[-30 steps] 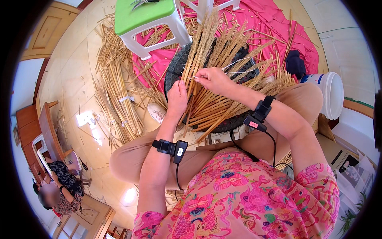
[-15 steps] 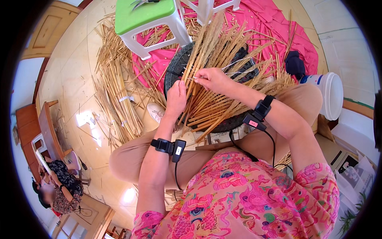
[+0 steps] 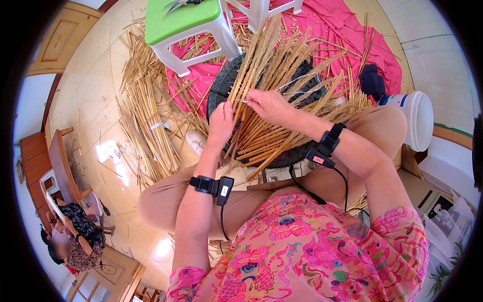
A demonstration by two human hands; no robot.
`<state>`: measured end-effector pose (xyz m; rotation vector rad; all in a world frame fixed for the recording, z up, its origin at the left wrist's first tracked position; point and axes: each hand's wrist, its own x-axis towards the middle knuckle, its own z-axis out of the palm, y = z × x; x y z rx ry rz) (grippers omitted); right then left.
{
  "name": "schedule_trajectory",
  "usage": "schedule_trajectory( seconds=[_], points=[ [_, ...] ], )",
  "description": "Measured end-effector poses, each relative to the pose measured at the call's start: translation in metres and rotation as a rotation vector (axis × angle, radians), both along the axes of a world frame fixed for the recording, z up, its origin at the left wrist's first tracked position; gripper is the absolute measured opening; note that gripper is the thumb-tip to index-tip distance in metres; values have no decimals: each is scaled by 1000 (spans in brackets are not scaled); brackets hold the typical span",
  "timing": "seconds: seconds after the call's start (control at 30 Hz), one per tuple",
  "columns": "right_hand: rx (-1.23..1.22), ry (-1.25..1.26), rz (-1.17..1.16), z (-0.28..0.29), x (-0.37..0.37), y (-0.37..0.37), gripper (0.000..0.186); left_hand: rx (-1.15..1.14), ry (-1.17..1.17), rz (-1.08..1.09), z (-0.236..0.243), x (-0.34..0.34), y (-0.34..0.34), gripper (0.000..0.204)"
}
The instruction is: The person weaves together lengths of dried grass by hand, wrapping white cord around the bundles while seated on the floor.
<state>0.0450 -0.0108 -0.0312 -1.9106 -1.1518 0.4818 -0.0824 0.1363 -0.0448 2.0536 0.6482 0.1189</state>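
Observation:
A fan of dried reed stalks with feathery heads lies across a round black mesh-covered support in front of my lap. My left hand is closed round the leftmost stalks, its thumb pointing up along them. Just to its right, my right hand pinches a thin white string that runs across the stalks by my left thumb. More of the string loops loosely over the feathery heads on the right. Fingertips of both hands are partly hidden.
At the far left stands a white stool with a green top, pruning shears on it. Bundled stalks and a pink cloth cover the floor. A white bucket stands right; a seated person is far left.
My right hand has turned slightly and drawn the string a little to the right and down. My left hand has shifted slightly left and keeps its hold on the stalks.

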Motion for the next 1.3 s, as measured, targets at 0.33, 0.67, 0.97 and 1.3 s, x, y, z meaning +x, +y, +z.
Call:
schedule_trajectory(
  seconds=[0.33,0.67,0.97,1.3],
  points=[
    [-19,120,-43,1,-6,1,8,40,-7,-32,4,-2,-4,38],
    [-30,114,-66,-3,-10,5,8,51,2,-55,-1,-6,-5,35],
    [-75,144,-105,-11,-13,8,10,106,-14,-80,-2,-5,-7,33],
    [-222,-96,7,9,-5,6,12,100,6,12,-3,-2,-9,35]
  ],
)
